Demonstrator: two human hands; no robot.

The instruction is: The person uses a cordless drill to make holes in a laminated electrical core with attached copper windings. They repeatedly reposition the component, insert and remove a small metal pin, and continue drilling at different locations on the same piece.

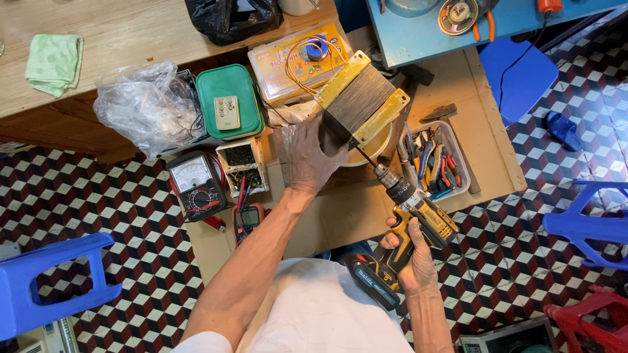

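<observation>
A transformer point(358, 98), a dark laminated block clamped between two yellow end plates, is held tilted on a sheet of cardboard point(340, 202) spread on the tiled floor. It is taken as the landmark. The left hand point(307, 157) is pressed against its near left face, the grip clamped on the block with fingers spread around the lower corner. Coiled copper wire point(307, 55) rises from its far end. Just behind it, a cream bowl point(369, 151) is partly hidden.

Below and to the right of the transformer, a cordless drill point(405, 222) is gripped by the right hand point(412, 258), fingers closed around the handle. The bit point(367, 159) is pointed up at the lower edge of the yellow plate; whether contact is made cannot be told.

The block is judged heavy, rigid and dense, with sharp plate edges. The best hold is judged to be across the dark laminated faces, clear of the wire, which is thin and easily kinked.

To the right of the transformer, a clear tray of pliers point(437, 163) is set. To its left, a green box point(229, 101) with a remote, an analogue meter point(196, 186) and a small digital meter point(248, 217) are laid.
</observation>
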